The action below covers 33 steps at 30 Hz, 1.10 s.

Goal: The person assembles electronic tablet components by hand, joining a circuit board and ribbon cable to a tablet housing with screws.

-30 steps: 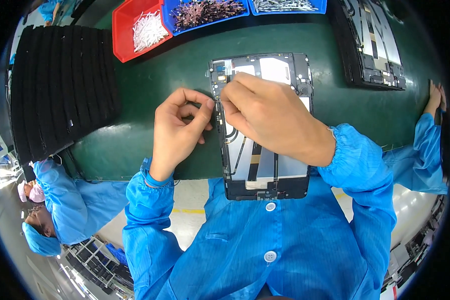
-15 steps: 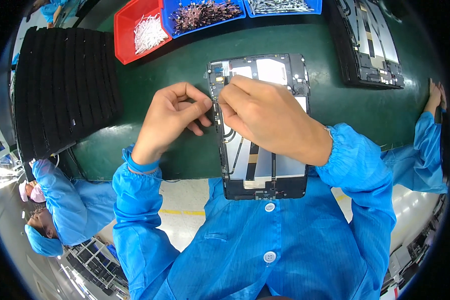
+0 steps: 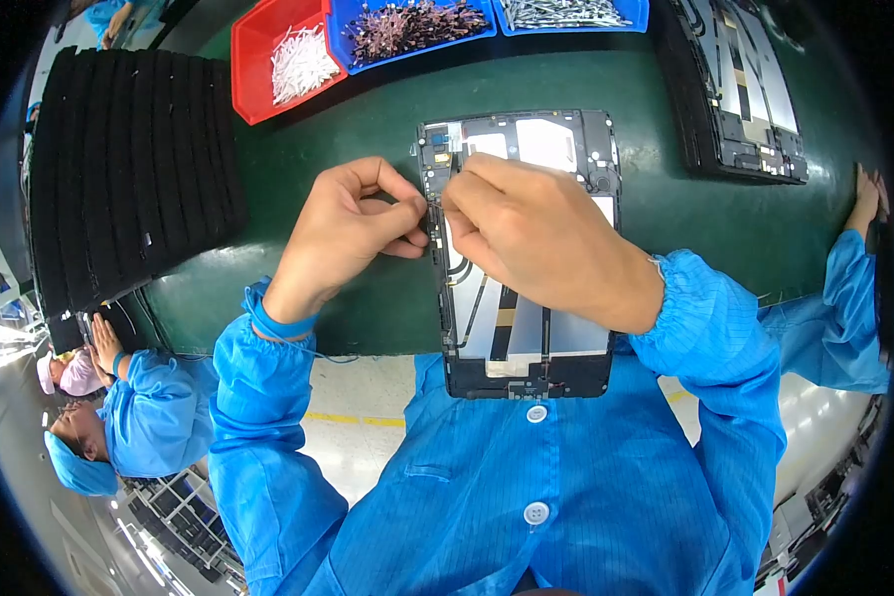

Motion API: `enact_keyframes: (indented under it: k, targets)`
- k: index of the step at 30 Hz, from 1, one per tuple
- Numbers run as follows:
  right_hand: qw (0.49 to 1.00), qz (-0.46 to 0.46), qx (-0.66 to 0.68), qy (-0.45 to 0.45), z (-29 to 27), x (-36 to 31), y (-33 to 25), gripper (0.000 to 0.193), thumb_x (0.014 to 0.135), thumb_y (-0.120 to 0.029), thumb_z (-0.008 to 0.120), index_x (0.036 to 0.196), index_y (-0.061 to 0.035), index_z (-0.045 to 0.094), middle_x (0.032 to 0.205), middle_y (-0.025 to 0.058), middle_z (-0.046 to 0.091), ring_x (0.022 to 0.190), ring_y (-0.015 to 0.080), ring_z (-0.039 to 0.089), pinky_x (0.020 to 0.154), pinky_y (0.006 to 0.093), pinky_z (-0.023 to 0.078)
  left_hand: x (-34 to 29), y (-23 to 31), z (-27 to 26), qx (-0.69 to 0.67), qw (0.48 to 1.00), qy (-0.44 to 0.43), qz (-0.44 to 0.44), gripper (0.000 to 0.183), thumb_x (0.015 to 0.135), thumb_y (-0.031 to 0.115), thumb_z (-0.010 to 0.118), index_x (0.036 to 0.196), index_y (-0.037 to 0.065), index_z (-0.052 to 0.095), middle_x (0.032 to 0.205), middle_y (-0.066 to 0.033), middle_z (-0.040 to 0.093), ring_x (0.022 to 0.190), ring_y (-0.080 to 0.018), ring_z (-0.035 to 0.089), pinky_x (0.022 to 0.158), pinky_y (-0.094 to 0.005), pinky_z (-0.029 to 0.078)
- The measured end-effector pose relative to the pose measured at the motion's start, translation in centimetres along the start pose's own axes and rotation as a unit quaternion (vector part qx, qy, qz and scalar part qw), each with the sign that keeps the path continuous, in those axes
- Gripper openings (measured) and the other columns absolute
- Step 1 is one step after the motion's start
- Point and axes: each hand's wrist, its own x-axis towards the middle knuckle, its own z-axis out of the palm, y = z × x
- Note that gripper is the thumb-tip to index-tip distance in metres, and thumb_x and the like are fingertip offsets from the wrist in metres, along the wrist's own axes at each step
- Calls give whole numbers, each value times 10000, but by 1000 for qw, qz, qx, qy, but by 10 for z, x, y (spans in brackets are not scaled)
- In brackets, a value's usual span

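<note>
An opened tablet (image 3: pixel 578 373) with a black frame, pale inner panels and dark ribbon cables lies in front of me, its near end reaching past the table edge. My left hand (image 3: pixel 353 226) is at its upper left edge, thumb and forefinger pinched together. Over the upper part of the tablet is my right hand (image 3: pixel 546 230), its fingers closed in a pinch close to the same edge. Whatever is in either pinch is too small or hidden to make out. A blue band (image 3: pixel 280 324) with a thin cord circles my left wrist.
A red bin (image 3: pixel 251 74) of white strips and a blue bin (image 3: pixel 407 55) of small coppery parts stand at the back, beside another blue bin (image 3: pixel 576 28) of silvery pieces. Black ridged foam (image 3: pixel 134 174) stands left; stacked tablets (image 3: pixel 755 149) lie right. Co-workers (image 3: pixel 159 417) sit nearby.
My left hand has turned slightly, its lower fingers curling in toward the tablet edge. The right hand keeps its pinch. At left, a co-worker's hand has come into sight.
</note>
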Motion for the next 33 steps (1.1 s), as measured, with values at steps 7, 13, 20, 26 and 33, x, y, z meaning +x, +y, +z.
enact_keyframes:
  k: [7,13,20,26,33]
  targets:
    - [994,98,44,17,-12,5,-10,71,789,-34,671,805,6,614,777,149,626,647,308,636,585,400,512,0,-7,0,-10,1000,8,26,87,879,-2,675,911,-33,600,913,-80,654,748,-142,704,671,-263,611]
    - [994,111,7,2,-14,11,-4,83,769,-76,668,781,1,638,733,153,629,614,314,629,557,412,494,4,-4,0,0,999,8,39,124,883,28,689,946,-20,593,886,-75,653,734,-143,708,636,-257,602]
    - [990,138,0,-43,-26,18,-5,126,792,-106,637,769,17,633,752,196,661,685,390,659,643,473,545,8,6,2,58,998,-15,3,161,863,58,704,943,-2,579,839,-66,642,666,-137,692,534,-249,566]
    - [976,125,-120,131,-83,64,41,117,834,-111,648,854,-17,716,795,193,698,753,375,689,678,440,554,-2,-6,6,71,997,5,30,173,915,112,694,923,34,540,817,-42,632,639,-119,672,520,-240,551]
    - [968,105,-225,37,-85,91,96,156,859,-123,690,939,9,713,964,225,694,972,383,669,851,474,532,-56,-39,21,61,998,-17,14,271,923,193,727,923,-14,551,715,-94,677,618,-136,691,526,-248,541]
